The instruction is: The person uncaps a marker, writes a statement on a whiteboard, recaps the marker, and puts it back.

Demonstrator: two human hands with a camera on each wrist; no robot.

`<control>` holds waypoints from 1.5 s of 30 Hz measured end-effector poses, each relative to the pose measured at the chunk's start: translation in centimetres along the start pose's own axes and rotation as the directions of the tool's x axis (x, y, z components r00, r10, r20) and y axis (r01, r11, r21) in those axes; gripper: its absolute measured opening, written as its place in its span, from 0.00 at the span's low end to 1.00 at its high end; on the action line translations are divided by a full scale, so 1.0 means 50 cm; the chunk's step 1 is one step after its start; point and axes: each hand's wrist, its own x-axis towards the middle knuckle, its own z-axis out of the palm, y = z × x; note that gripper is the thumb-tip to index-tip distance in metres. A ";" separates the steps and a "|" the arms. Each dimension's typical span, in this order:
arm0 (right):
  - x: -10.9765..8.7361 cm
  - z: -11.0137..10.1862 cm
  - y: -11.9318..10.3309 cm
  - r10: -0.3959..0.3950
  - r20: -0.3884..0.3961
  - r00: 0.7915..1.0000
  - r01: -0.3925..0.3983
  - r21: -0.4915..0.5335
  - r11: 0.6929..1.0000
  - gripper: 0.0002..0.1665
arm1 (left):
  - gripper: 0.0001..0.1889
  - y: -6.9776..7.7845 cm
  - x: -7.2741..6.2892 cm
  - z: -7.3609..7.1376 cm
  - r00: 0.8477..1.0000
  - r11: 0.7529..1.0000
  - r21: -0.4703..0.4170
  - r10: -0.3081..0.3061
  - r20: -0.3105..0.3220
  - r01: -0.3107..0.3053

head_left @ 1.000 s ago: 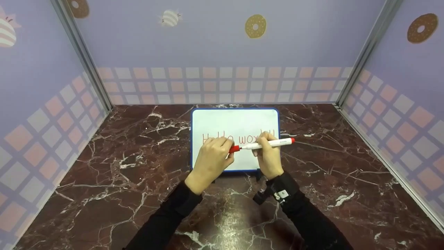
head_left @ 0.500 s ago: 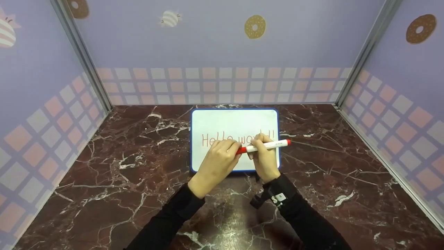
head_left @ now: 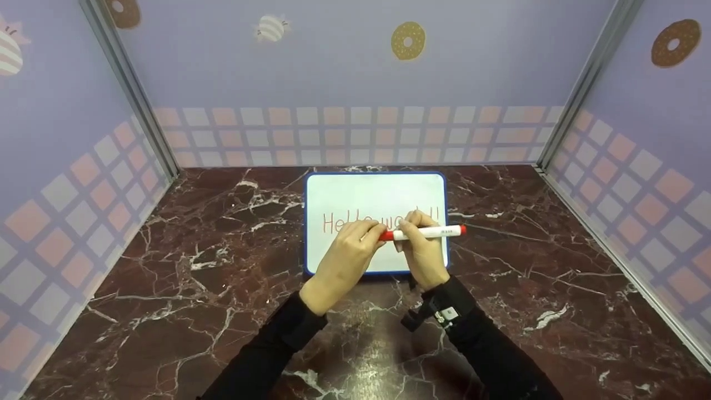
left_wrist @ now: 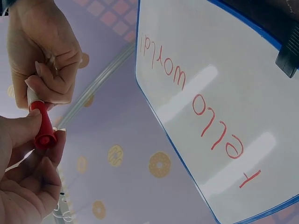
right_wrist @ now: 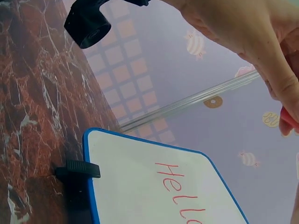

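Observation:
In the head view, my right hand grips the white barrel of a marker with a red end plug. My left hand pinches the marker's red cap between thumb and fingers. The cap sits on the marker's tip end, and the two meet without a visible gap. Seen from the left wrist, the red cap points toward the camera, with the right hand behind it. A blue-framed whiteboard stands behind both hands, bearing red handwriting that reads "Hello world!", partly covered in the head view.
The whiteboard rests on a dark red marbled table, held by a black foot. Purple patterned walls enclose the back and sides. A black wrist camera juts from the arm in the right wrist view.
The marker's bare tip and the red cap were apart one second ago. The left hand moved right with the cap, the right hand slightly left, and the tip is now covered.

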 end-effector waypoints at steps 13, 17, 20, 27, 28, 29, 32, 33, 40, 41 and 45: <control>0.027 -0.028 -0.042 -0.150 -0.032 0.988 0.142 -0.179 0.974 0.20 | 0.10 -0.036 0.003 -0.021 0.995 0.995 -0.066 -0.075 -0.067 0.071; 0.037 -0.043 -0.054 -0.366 0.005 0.931 0.337 -0.404 0.850 0.30 | 0.10 -0.047 0.004 -0.023 0.993 0.996 -0.034 -0.088 -0.078 0.085; 0.040 -0.048 -0.056 -0.508 0.127 0.852 0.477 -0.587 0.654 0.32 | 0.10 -0.050 0.003 -0.019 0.994 0.997 -0.001 -0.083 -0.074 0.083; 0.032 -0.042 -0.033 -0.617 0.455 0.643 0.669 -0.726 0.162 0.25 | 0.10 -0.051 -0.001 -0.014 0.996 0.994 0.084 -0.061 -0.067 0.067; 0.031 -0.041 -0.029 -0.612 0.490 0.621 0.684 -0.720 0.118 0.25 | 0.10 -0.051 -0.001 -0.013 0.996 0.994 0.091 -0.059 -0.067 0.065; 0.030 -0.040 -0.026 -0.605 0.521 0.602 0.696 -0.713 0.078 0.24 | 0.10 -0.050 -0.001 -0.013 0.996 0.993 0.096 -0.058 -0.067 0.064; 0.028 -0.040 -0.017 -0.590 0.591 0.550 0.713 -0.700 -0.035 0.21 | 0.10 -0.050 0.000 -0.013 0.997 0.992 0.111 -0.054 -0.063 0.061; 0.028 -0.041 -0.014 -0.586 0.607 0.536 0.713 -0.697 -0.070 0.20 | 0.10 -0.050 0.000 -0.013 0.997 0.992 0.112 -0.053 -0.061 0.059; 0.030 -0.048 -0.005 -0.567 0.669 0.481 0.713 -0.675 -0.192 0.16 | 0.08 -0.047 -0.001 -0.011 0.999 0.995 0.088 -0.037 -0.039 0.040; 0.031 -0.049 -0.004 -0.563 0.674 0.479 0.716 -0.671 -0.194 0.16 | 0.08 -0.047 -0.001 -0.010 0.999 0.996 0.083 -0.037 -0.035 0.040; 0.030 -0.053 -0.002 -0.548 0.693 0.468 0.721 -0.658 -0.216 0.17 | 0.09 -0.047 -0.004 -0.008 0.999 0.996 0.081 -0.035 -0.023 0.037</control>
